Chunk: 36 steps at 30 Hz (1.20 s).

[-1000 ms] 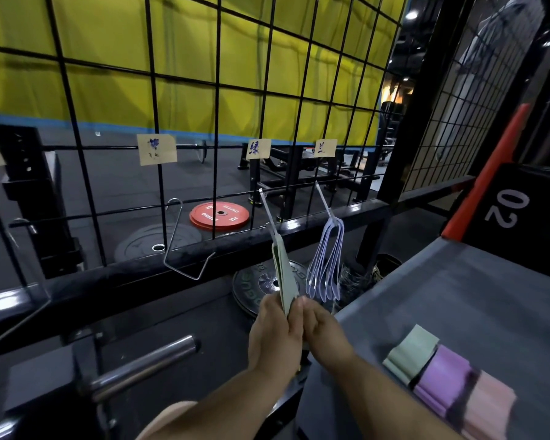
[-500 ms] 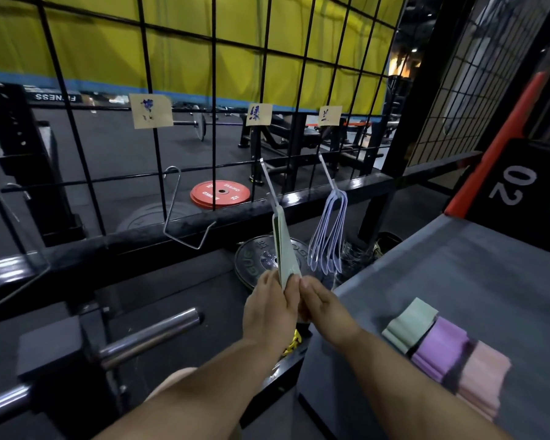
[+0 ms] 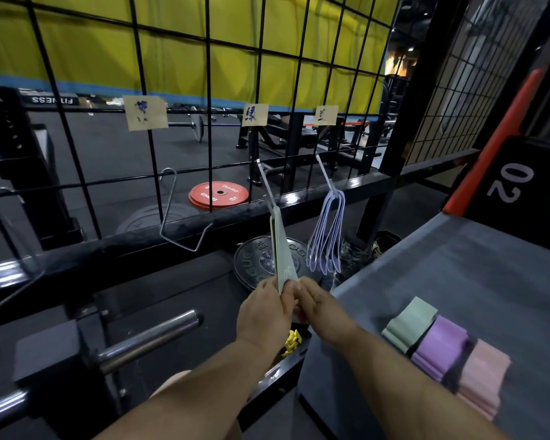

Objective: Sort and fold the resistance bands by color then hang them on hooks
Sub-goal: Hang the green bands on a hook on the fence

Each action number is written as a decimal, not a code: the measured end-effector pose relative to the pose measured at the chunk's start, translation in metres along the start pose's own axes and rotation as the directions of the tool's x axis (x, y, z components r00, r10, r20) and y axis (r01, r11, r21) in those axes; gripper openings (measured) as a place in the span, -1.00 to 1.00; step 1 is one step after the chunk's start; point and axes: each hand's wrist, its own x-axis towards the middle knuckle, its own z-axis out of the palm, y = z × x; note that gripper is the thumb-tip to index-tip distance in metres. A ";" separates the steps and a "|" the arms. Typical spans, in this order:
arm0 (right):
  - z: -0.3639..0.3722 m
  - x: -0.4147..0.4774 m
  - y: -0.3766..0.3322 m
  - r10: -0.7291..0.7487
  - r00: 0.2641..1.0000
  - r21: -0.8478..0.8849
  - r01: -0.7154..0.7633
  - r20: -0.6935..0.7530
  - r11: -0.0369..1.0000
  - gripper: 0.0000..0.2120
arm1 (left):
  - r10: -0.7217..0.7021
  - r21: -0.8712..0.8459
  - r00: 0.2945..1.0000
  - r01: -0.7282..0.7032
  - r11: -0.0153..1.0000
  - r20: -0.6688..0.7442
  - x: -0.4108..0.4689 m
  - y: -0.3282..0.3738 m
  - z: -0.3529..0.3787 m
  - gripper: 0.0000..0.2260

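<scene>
A pale green resistance band (image 3: 279,249) hangs from the middle hook (image 3: 265,182) on the black wire grid. My left hand (image 3: 264,312) and my right hand (image 3: 319,308) both pinch its lower end, side by side. Several blue bands (image 3: 326,236) hang on the right hook (image 3: 324,176). The left hook (image 3: 178,223) carries nothing. On the grey table lie a folded green band (image 3: 408,323), a purple pile (image 3: 442,350) and a pink pile (image 3: 481,382).
Paper labels (image 3: 145,113) are taped on the grid above each hook. Weight plates (image 3: 218,194) lie on the floor beyond, and one black plate (image 3: 258,262) leans just behind my hands. A steel bar (image 3: 150,341) juts out at lower left. The grey table (image 3: 458,274) fills the right.
Both hands stay on the green band's lower end and have shifted slightly higher toward the hook; the view has tilted a little.
</scene>
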 end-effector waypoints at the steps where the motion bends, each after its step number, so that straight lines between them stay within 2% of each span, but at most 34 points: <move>1: 0.000 0.001 0.000 0.004 1.000 -0.014 -0.004 -0.001 1.000 -0.76 | -0.009 -0.006 1.000 0.009 1.000 0.005 0.000 0.000 0.000 -0.63; 7: 0.000 0.005 0.002 0.048 0.999 -0.054 -0.049 -0.017 0.997 -0.78 | -0.019 -0.024 0.999 0.020 1.000 0.044 -0.005 -0.003 0.004 -0.61; 16: -0.002 0.005 0.002 0.058 0.998 -0.092 -0.057 0.007 0.994 -0.73 | -0.046 -0.079 0.998 0.050 0.996 0.048 -0.008 -0.002 0.006 -0.71; 26: -0.006 0.003 0.002 0.054 0.998 -0.042 -0.053 0.024 0.998 -0.76 | -0.112 -0.186 0.993 0.117 0.976 0.034 -0.011 0.001 0.013 -0.77; 29: -0.009 0.003 0.013 0.064 0.998 -0.132 -0.068 -0.028 0.989 -0.82 | -0.147 -0.222 0.989 0.151 0.963 0.036 -0.012 0.000 0.018 -0.74; 31: -0.015 0.001 0.023 0.079 0.995 -0.202 -0.091 -0.067 0.975 -0.76 | -0.161 -0.237 0.986 0.167 0.957 0.044 -0.014 -0.001 0.023 -0.65; 34: -0.026 -0.005 0.034 0.164 0.979 -0.067 -0.173 -0.120 0.983 -0.75 | -0.188 -0.222 0.981 0.196 0.955 0.057 -0.014 -0.003 0.033 -0.53; 36: -0.039 -0.009 0.039 0.176 0.959 -0.077 -0.198 -0.223 0.977 -0.76 | -0.159 -0.197 0.986 0.166 0.966 0.051 -0.013 -0.001 0.039 -0.54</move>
